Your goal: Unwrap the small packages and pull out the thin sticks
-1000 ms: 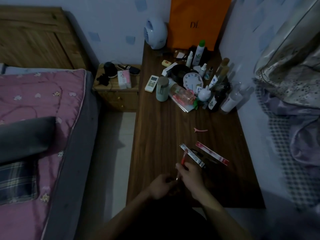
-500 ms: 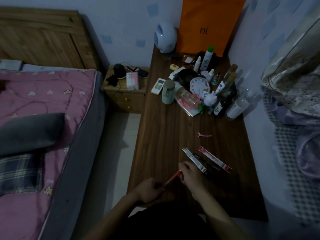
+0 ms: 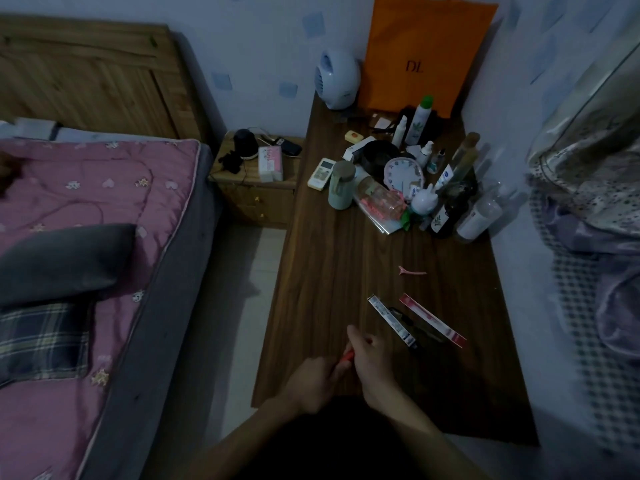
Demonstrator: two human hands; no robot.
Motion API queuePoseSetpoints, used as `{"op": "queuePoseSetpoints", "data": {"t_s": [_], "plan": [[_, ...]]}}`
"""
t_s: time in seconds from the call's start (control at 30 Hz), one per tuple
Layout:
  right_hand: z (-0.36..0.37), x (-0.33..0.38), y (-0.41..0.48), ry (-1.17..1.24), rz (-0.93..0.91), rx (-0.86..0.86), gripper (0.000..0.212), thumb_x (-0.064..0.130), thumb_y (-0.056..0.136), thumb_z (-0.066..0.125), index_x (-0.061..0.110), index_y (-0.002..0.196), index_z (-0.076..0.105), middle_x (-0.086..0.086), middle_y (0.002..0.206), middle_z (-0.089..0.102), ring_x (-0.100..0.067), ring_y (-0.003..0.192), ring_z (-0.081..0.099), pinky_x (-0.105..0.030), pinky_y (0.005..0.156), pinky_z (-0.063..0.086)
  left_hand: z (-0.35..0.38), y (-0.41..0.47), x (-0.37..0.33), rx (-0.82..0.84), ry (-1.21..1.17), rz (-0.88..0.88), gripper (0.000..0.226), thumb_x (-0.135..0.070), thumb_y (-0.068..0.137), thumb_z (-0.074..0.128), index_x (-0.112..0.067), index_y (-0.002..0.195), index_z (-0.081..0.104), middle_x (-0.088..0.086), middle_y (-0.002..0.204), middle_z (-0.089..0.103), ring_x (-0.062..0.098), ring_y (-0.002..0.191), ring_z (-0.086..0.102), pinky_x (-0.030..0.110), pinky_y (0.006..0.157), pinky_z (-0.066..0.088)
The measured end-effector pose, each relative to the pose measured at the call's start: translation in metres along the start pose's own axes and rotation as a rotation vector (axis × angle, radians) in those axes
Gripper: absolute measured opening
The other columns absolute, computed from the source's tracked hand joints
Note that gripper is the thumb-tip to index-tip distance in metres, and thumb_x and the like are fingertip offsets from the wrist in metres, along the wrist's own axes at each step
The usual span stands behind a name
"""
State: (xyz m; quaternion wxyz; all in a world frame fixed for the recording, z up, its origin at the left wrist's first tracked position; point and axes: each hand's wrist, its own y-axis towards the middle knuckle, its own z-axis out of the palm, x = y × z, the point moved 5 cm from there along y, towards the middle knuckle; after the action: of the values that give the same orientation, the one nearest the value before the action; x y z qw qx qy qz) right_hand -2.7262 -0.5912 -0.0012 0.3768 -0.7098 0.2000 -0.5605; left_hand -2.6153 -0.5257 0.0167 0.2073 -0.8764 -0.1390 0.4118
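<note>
Head view: both hands meet over the near edge of the tabletop [image 3: 329, 271].
Red pen: a slim red pen [image 3: 347, 356] bridges the two hands, its long axis slanting from near-left to far-right.
Left hand: the left hand [image 3: 313, 381] curls round the pen's lower end.
Right hand: the right hand [image 3: 369, 358] curls round its upper end, fingers closed.
Nearby: a white strip package [image 3: 391, 320] and a pink strip package [image 3: 433, 320] lie just beyond the right hand; a pink hair clip [image 3: 411, 271] lies farther toward the middle.

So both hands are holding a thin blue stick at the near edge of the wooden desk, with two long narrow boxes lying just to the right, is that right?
Not quite: the thin stick is red, not blue, as the head view shows. The left hand and right hand do hold it at the near edge of the wooden desk, with two long narrow boxes just right.
</note>
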Motion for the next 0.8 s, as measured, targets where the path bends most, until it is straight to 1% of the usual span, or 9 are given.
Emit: {"op": "queuePoseSetpoints", "data": {"t_s": [0.1,0.23,0.3,0.4,0.47,0.53,0.63,0.7,0.8], "plan": [[-0.002,0.004,-0.001,0.005,-0.025,-0.070,0.037,0.046,0.094,0.058,0.011,0.084,0.063,-0.007,0.077,0.062,-0.020,0.073,0.060,-0.033,0.065,0.047,-0.003,0.001,-0.005,0.073,-0.050,0.012,0.047,-0.047,0.100,0.036,-0.013,0.076,0.057,0.013,0.075,0.067,0.018,0.062,0.059,0.027,0.058,0.037],[-0.007,0.007,-0.003,0.021,-0.045,-0.081,0.038,0.045,0.096,0.056,0.011,0.083,0.063,-0.005,0.076,0.059,-0.019,0.072,0.058,-0.032,0.065,0.046,-0.003,0.006,-0.008,0.176,-0.185,-0.023,0.045,-0.048,0.100,0.037,-0.019,0.066,0.050,-0.006,0.057,0.046,0.004,0.046,0.040,0.023,0.051,0.033],[-0.009,0.010,-0.003,0.017,-0.088,-0.095,0.039,0.045,0.096,0.056,0.011,0.079,0.062,-0.004,0.073,0.058,-0.018,0.071,0.057,-0.032,0.065,0.045,-0.003,0.006,-0.008,0.212,-0.266,-0.051,0.046,-0.048,0.099,0.039,-0.021,0.064,0.050,-0.009,0.053,0.042,0.005,0.044,0.036,0.025,0.049,0.030],[-0.010,0.014,-0.005,-0.006,-0.125,-0.087,0.041,0.046,0.095,0.056,0.012,0.073,0.061,-0.005,0.073,0.058,-0.020,0.073,0.057,-0.034,0.068,0.047,-0.004,0.003,-0.007,0.299,-0.433,-0.088,0.048,-0.051,0.097,0.041,-0.023,0.061,0.053,-0.010,0.046,0.043,0.004,0.040,0.035,0.022,0.043,0.029],[-0.011,0.016,-0.006,-0.020,-0.143,-0.089,0.043,0.047,0.095,0.055,0.012,0.071,0.061,-0.007,0.075,0.058,-0.021,0.075,0.057,-0.037,0.072,0.047,-0.004,0.001,-0.008,0.345,-0.536,-0.093,0.049,-0.052,0.097,0.042,-0.024,0.059,0.055,-0.010,0.048,0.044,0.006,0.042,0.035,0.022,0.044,0.029],[-0.011,0.018,-0.009,0.007,-0.157,-0.096,0.043,0.046,0.095,0.055,0.012,0.071,0.060,-0.005,0.072,0.056,-0.020,0.073,0.055,-0.035,0.070,0.045,-0.003,-0.001,-0.011,0.363,-0.609,-0.096,0.048,-0.053,0.096,0.043,-0.024,0.060,0.056,-0.009,0.052,0.045,0.008,0.045,0.036,0.026,0.048,0.028],[-0.011,0.019,-0.011,0.041,-0.156,-0.094,0.043,0.045,0.095,0.055,0.011,0.071,0.059,-0.004,0.068,0.054,-0.020,0.070,0.053,-0.035,0.068,0.044,-0.003,-0.005,-0.016,0.438,-0.732,-0.093,0.052,-0.051,0.098,0.038,-0.024,0.057,0.057,-0.009,0.049,0.047,0.007,0.041,0.036,0.022,0.044,0.030],[-0.010,0.019,-0.012,0.041,-0.147,-0.075,0.042,0.045,0.095,0.056,0.011,0.070,0.058,-0.004,0.069,0.053,-0.020,0.071,0.052,-0.036,0.069,0.043,-0.003,-0.010,-0.018,0.506,-0.789,-0.106,0.056,-0.051,0.099,0.034,-0.023,0.056,0.055,-0.004,0.046,0.044,0.010,0.038,0.034,0.021,0.040,0.029],[-0.009,0.023,-0.012,0.046,-0.165,-0.062,0.042,0.044,0.095,0.058,0.013,0.066,0.057,-0.001,0.063,0.051,-0.019,0.068,0.050,-0.035,0.067,0.043,-0.002,-0.015,-0.019,0.574,-0.917,-0.204,0.051,-0.051,0.099,0.035,-0.024,0.057,0.046,-0.004,0.048,0.037,0.009,0.037,0.028,0.022,0.038,0.019]]}}
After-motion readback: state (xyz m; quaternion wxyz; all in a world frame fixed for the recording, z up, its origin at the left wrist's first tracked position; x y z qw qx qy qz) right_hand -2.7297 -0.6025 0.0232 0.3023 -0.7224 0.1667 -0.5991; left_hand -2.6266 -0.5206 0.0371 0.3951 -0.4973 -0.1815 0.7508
